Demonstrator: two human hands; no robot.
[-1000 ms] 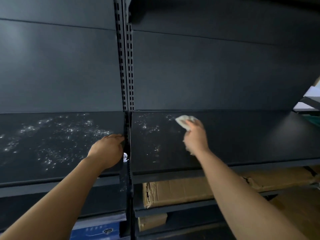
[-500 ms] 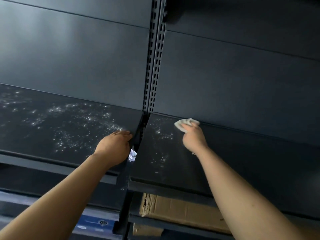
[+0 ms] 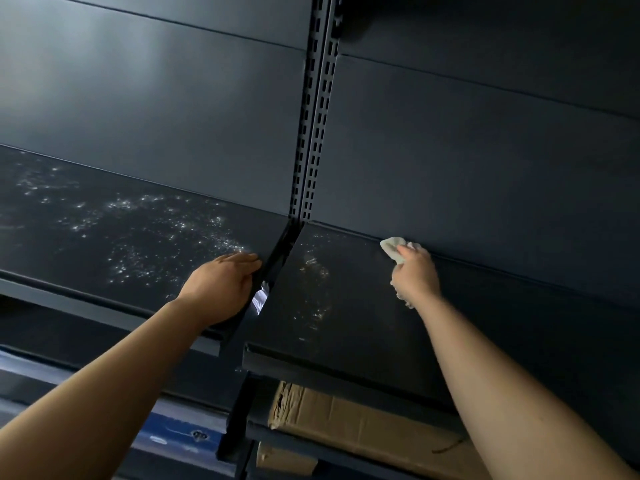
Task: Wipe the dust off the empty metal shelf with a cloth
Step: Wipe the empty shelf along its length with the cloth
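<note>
1. Plainly, the metal shelf of the right bay is the work surface. It meets the back panel in a long rear corner and ends on its left at a gap beside the slotted upright.
2. The neighbouring left shelf carries widespread pale dust, so much of the job looks undone.
3. A cardboard box lies on the tier below, out of the way.
4. The left hand rests flat on the left shelf's right edge, fingers straight, its grip apart, likely bracing.
5. The right hand has its grip clamped on the cloth, which sits bunched against the shelf's rear corner.
6. A dust patch lies to the cloth's left, near the gap. A good stroke would press down and sweep leftward, then forward, drawing dust over the front lip rather than into the gap. The shelf gives room either way.
</note>
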